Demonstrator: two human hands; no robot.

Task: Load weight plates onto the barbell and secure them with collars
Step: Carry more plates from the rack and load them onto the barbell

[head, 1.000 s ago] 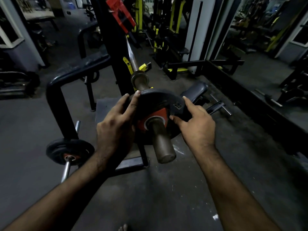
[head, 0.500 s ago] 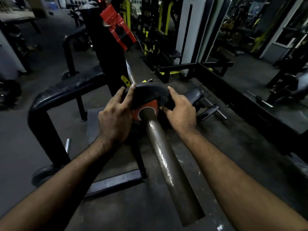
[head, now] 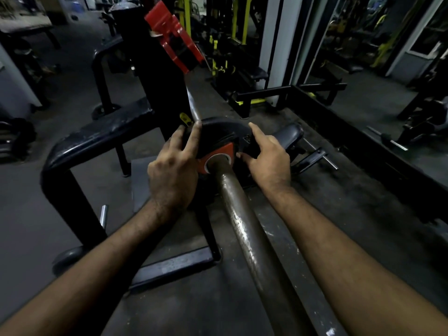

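1. Steel, worn and scuffed, makes up the barbell sleeve (head: 244, 229), a thick tube whose long axis runs from the bottom right of the view up and away toward the centre; its near end passes out of view at the bottom edge.
2. One black weight plate (head: 218, 132) with a red-orange hub sits on that sleeve, its flat face turned toward the camera and its hole filled by the tube.
3. Beyond the plate the thinner barbell shaft (head: 192, 105) carries on along the same line, up toward a black rack upright (head: 155, 76) bearing a red bracket (head: 173, 36).
4. The left hand (head: 173, 170) lies against the plate's left side, fingers spread and nearly straight, index fingertip at the top rim.
5. The right hand (head: 268, 161) touches the plate's right side, index finger stretched up along the rim, thumb pointing in toward the hub; the other fingers are bent, and I cannot tell whether they hook the edge.
6. Counted: one plate on the sleeve, two hands on it.
7. A black tubular frame (head: 97, 139) stands left of the plate, and a second dark plate (head: 68, 259) shows at the floor by the frame's lower left corner.
8. A dark padded seat (head: 291, 134) lies just behind the right hand.
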